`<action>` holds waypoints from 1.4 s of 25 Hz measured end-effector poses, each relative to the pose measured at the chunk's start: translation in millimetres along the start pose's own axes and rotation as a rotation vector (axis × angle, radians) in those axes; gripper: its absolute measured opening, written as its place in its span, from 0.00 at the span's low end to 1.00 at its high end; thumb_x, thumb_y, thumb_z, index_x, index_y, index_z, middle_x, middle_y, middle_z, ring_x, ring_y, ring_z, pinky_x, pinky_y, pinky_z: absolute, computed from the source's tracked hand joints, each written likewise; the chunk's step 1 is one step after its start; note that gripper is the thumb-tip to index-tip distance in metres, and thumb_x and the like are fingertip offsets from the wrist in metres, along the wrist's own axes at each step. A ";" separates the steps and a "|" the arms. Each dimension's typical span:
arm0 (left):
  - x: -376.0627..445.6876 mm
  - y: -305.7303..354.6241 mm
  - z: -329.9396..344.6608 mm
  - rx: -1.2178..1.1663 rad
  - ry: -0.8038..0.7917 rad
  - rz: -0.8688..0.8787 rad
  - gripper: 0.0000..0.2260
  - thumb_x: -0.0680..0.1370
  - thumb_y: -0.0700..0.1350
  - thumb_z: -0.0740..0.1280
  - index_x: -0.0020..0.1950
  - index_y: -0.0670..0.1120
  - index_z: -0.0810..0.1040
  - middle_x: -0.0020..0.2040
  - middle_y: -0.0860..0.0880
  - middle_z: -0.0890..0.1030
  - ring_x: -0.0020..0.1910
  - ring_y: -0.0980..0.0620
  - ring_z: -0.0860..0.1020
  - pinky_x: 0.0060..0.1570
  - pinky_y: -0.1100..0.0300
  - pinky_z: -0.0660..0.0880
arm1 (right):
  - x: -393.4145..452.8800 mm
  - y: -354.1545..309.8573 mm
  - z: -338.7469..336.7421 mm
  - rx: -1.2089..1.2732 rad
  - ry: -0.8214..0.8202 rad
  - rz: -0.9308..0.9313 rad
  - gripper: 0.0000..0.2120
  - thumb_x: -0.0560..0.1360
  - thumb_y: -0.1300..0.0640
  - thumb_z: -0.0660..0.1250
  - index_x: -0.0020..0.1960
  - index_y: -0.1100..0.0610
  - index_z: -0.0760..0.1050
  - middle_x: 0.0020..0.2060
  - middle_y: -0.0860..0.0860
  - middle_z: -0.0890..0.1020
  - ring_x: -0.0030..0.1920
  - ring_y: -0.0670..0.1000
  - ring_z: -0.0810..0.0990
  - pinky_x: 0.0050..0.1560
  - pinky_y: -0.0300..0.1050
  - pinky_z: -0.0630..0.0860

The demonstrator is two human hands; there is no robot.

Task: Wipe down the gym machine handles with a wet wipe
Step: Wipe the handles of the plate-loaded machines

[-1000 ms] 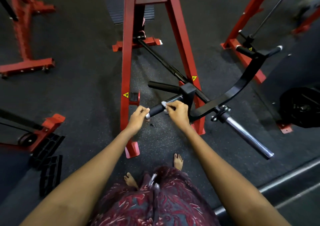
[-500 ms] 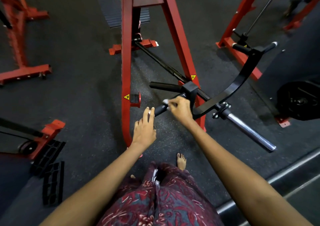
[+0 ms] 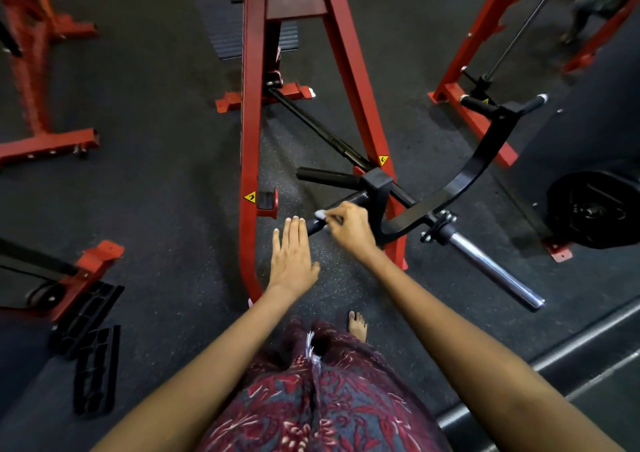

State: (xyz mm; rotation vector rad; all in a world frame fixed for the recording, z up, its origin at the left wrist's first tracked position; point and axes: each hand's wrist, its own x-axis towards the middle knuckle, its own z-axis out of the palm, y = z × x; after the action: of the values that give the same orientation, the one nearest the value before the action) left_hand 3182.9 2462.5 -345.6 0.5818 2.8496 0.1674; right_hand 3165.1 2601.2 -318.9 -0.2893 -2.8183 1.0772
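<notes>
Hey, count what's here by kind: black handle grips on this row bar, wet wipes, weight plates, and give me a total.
Handle grips: 4
Wet wipe: 1
Weight plate: 1
Total: 6

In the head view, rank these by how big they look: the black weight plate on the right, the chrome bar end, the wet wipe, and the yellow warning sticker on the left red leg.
1. Weight plate, partly cut off by the frame edge.
2. Chrome bar end, long but thin.
3 and 4. Wet wipe and yellow warning sticker: both tiny; the right hand hides most of the wipe, so unranked.
</notes>
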 end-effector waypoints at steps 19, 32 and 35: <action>-0.1 -9.1 4.9 -0.065 -0.021 0.036 0.44 0.75 0.53 0.67 0.76 0.39 0.39 0.77 0.43 0.45 0.74 0.45 0.58 0.72 0.48 0.59 | 28.9 8.8 6.1 -0.141 0.082 0.281 0.10 0.77 0.63 0.62 0.54 0.62 0.80 0.55 0.58 0.75 0.51 0.59 0.79 0.55 0.50 0.75; -3.1 -23.1 -4.6 -0.542 0.052 0.046 0.34 0.76 0.37 0.64 0.77 0.44 0.51 0.75 0.46 0.60 0.65 0.42 0.71 0.66 0.51 0.66 | -8.2 -13.0 28.7 0.002 0.149 0.067 0.10 0.72 0.68 0.64 0.51 0.65 0.81 0.46 0.60 0.81 0.46 0.58 0.80 0.51 0.48 0.76; -3.0 -28.5 -7.1 -0.587 0.024 0.066 0.34 0.74 0.32 0.62 0.77 0.44 0.51 0.75 0.46 0.62 0.66 0.42 0.70 0.66 0.50 0.66 | -30.2 -23.3 45.6 0.137 0.109 0.026 0.09 0.68 0.71 0.68 0.47 0.66 0.81 0.43 0.60 0.82 0.43 0.56 0.81 0.46 0.37 0.74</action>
State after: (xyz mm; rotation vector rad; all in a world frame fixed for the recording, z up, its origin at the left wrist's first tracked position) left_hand 3173.2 2434.9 -342.6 0.5391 2.6041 0.9806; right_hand 3183.6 2548.1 -338.2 -0.3604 -2.6376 1.2141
